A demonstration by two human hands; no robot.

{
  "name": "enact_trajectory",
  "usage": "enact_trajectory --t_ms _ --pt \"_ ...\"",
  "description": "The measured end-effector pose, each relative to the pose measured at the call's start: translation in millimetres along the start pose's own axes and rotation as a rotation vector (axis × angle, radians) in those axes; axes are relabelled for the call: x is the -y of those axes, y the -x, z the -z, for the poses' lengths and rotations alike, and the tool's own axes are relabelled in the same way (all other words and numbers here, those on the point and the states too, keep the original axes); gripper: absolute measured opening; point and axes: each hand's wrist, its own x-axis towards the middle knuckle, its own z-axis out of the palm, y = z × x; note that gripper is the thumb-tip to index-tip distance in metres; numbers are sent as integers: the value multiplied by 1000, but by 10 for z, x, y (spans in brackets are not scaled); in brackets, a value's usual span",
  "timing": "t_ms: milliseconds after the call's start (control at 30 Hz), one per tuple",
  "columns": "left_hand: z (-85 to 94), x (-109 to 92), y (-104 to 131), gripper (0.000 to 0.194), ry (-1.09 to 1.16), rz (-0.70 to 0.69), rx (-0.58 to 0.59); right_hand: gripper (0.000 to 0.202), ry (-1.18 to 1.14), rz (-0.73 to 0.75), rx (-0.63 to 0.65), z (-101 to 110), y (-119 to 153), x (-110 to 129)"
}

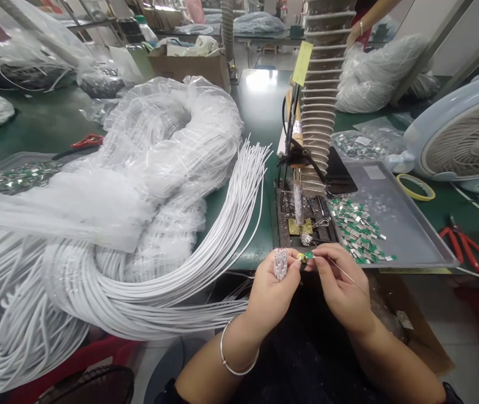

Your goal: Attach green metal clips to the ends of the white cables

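My left hand (273,292) is closed around a bundle of white cables (280,264), whose cut ends stick up between thumb and fingers. Its thumb and fingertip also pinch a cable end by a small yellow piece (301,257). Touching that is a small green circuit board (309,255), at the fingertips of my closed right hand (344,286). A thin wire (342,270), like solder, runs through the right fingers. Just beyond both hands, a soldering iron (298,196) points down in its stand over a yellow sponge (295,226). Fingers partly hide the joint.
Long white cables (172,292) and plastic-wrapped coils (172,146) cover the left side. Right of the iron, a grey tray (408,224) holds loose circuit boards (359,230). Red scissors (466,247), yellow tape (415,187), a fan (470,129) and a ribbed hose (319,95) stand around.
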Motion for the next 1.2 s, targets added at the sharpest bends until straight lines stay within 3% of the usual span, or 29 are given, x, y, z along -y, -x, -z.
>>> enact_trajectory --t_ms 400,1200 --pt "-43 -127 4 18 0 -45 -28 9 -34 -29 7 -58 -23 43" --pt "-36 -121 -2 17 59 -40 19 11 -167 -45 33 -64 -42 -17"
